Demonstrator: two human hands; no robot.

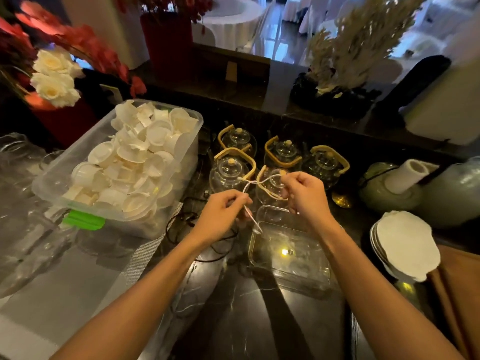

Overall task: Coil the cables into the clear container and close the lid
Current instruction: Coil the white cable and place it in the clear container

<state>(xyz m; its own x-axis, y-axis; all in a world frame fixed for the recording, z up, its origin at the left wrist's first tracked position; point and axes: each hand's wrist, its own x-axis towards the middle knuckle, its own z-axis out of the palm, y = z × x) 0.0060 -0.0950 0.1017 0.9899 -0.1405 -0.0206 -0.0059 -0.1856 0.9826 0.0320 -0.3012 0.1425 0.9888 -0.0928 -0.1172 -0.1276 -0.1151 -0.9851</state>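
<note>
A thin white cable (251, 183) is stretched in a loose loop between both hands, above the dark marble counter. My left hand (220, 215) pinches one part of it, and the plug end (255, 227) hangs down from those fingers. My right hand (306, 196) grips the other part, a little higher and to the right. The clear container (288, 255) sits open just below and right of the hands, with nothing visible inside. A black cable (205, 245) lies in loops on the counter under my left wrist. I cannot see a lid clearly.
A large clear plastic bin (124, 165) heaped with white cups stands at the left, with a green clip. Several glass teapots (283, 154) with bamboo handles stand behind the hands. A stack of white plates (405, 245) sits right. Glassware (20, 178) crowds the far left.
</note>
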